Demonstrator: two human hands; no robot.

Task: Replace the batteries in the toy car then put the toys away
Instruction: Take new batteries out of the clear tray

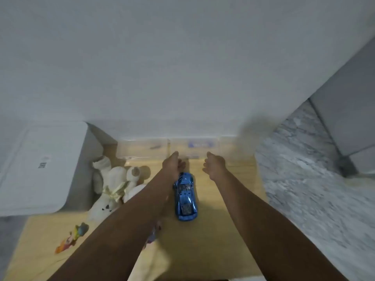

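Reaching fwd w/ both hands, left (174, 163) & right (215, 165) apart, loosely curled, holding nothing, over the blue toy car (185, 196) lying on the yellow mat (227, 230) btwn the forearms — looks light, rigid, glossy-slick, so grip its sides mid-body.

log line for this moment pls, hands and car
left hand: open, above car's far end | right hand: loosely curled, holds nothing | blue toy car: on yellow mat, ungripped | plush bear: left of car

shiny blue toy car (185, 196); cream plush bear (113, 187); pale wood tabletop (229, 209); grey-white marbled floor (304, 179).
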